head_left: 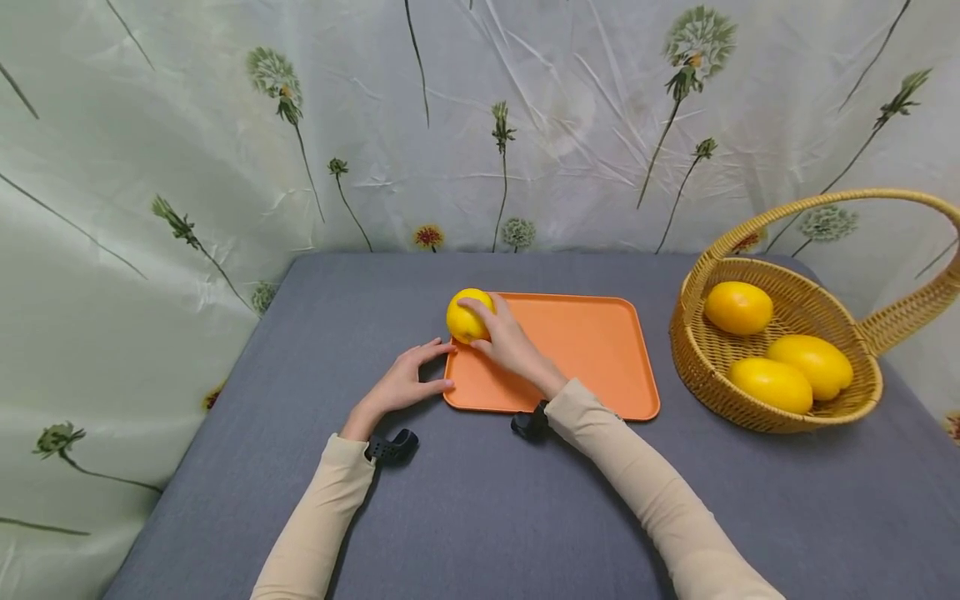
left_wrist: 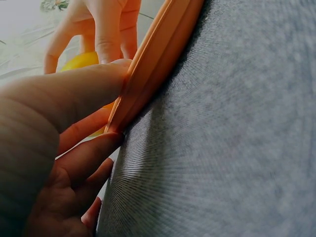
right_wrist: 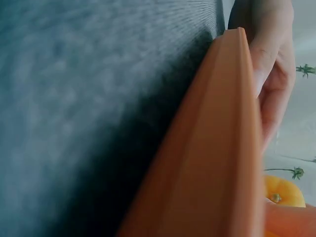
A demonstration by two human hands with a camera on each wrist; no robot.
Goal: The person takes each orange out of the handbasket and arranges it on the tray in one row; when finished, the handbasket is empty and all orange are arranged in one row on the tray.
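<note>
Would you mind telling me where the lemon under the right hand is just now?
In the head view, the lemon sits at the tray's far-left corner, under the right hand; the left hand touches the tray's left edge.

left hand: flat, fingers straight | right hand: forward, fingers curled gripping
</note>
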